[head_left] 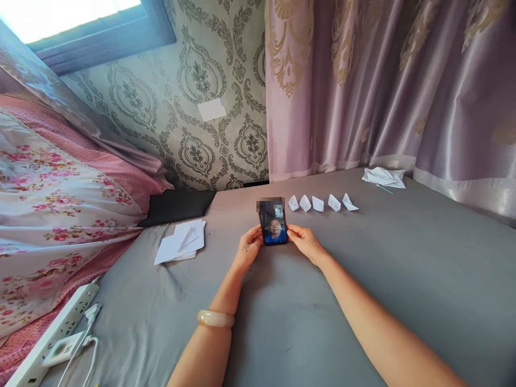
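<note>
Both my hands hold a dark phone [273, 221] upright over the grey sheet. My left hand [250, 248] grips its left edge and my right hand [307, 243] its right edge. On the screen a person shows in a video picture, with a small inset at the top right. Just right of the phone, several folded white paper pieces [318, 203] stand in a row. To the left of my left hand lies a stack of white paper sheets [177, 248] with a folded piece on top.
A pile of folded white paper [382, 176] and a thin teal stick [385, 189] lie at the back right. A black cloth [177, 207] is at the back left. A white power strip [60, 328] with plugs and cables runs along the left edge. Curtains hang on both sides.
</note>
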Available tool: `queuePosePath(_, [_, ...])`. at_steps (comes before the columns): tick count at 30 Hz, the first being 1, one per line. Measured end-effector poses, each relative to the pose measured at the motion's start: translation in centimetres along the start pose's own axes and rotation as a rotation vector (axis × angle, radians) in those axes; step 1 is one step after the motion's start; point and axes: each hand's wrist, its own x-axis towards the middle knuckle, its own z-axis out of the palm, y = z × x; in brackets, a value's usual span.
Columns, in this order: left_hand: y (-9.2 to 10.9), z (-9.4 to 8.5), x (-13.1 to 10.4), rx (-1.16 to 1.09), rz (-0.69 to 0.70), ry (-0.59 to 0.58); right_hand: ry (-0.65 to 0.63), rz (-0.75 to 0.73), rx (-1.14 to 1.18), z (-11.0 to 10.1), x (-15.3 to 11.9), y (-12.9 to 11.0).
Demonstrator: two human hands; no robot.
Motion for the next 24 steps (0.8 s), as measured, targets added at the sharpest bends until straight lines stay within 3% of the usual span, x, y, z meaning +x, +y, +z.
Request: queuePosePath(24, [0.16, 0.2, -0.18, 0.004, -0.008, 0.021, 0.005, -0.013, -0.029, -0.05, -0.06, -0.14])
